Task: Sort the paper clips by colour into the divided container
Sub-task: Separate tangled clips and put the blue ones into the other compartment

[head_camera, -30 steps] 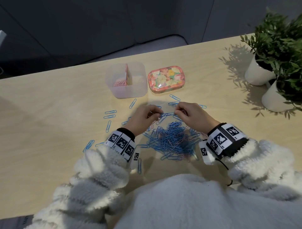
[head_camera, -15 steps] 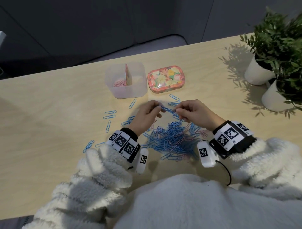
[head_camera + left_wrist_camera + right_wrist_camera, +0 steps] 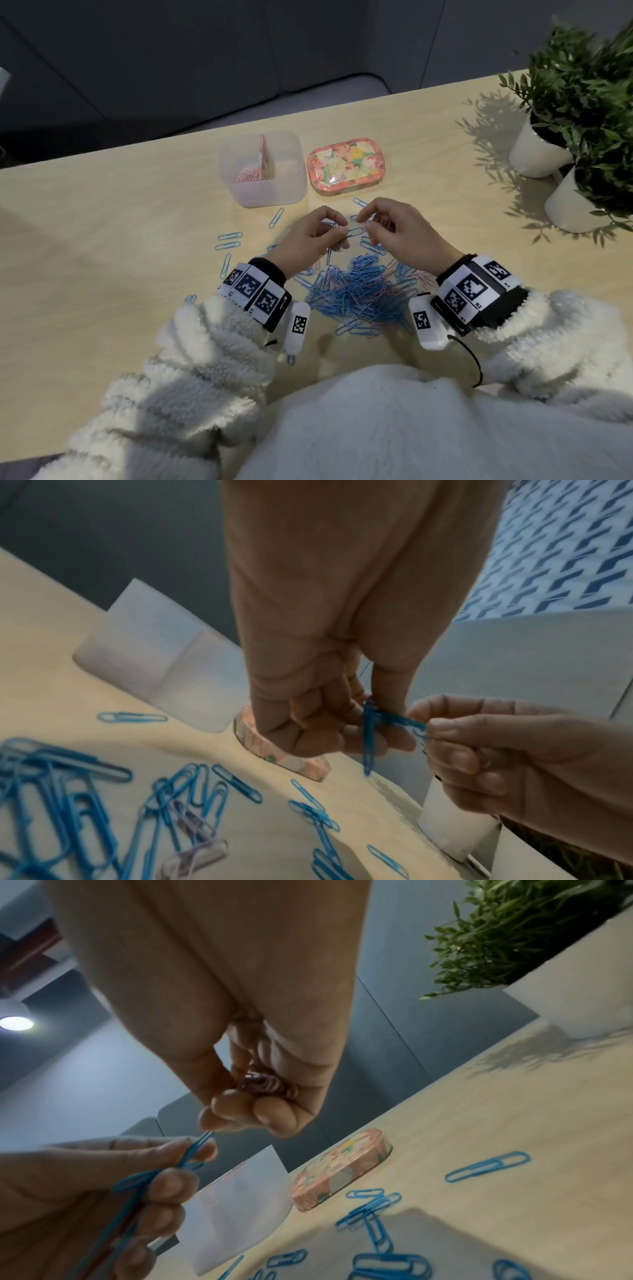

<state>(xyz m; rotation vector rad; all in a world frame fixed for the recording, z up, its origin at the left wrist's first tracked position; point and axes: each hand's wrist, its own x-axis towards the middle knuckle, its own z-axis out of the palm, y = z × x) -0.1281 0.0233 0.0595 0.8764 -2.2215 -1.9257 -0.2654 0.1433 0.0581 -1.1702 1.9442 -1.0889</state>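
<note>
Head view: left hand [image 3: 310, 236] and right hand [image 3: 394, 228] raised close together above the table [image 3: 102, 240], both pinching the linked blue clips [image 3: 354, 232] stretched between their fingertips; below them a tangled pile of paper clips [image 3: 359, 294], mostly blue with a few pink, plus loose blue ones scattered to the left. Beyond the hands, the divided container [image 3: 263, 192], translucent, with pink clips [image 3: 246, 176] in its left compartment and nothing visible in the right; just beside it a floral tin [image 3: 346, 166], lid shut, contents hidden. Left wrist view: left fingers [image 3: 329, 731] curled round two hooked blue clips [image 3: 371, 731], one dangling, the other held at its far end by the right hand's [image 3: 514, 756] thumb and forefinger. Right wrist view: right hand [image 3: 246, 1096] pinching a clip tip at the fingertips while pink clips [image 3: 270, 1087] sit bunched in the curled palm; left hand [image 3: 103, 1191] gripping several blue clips. Probably light, stiff, springy wire with a slick coating, quick to snag on neighbours; best taken at the rounded ends and slid apart along the loop, not yanked. Potted plants [image 3: 582, 102] at the right edge, well apart.
</note>
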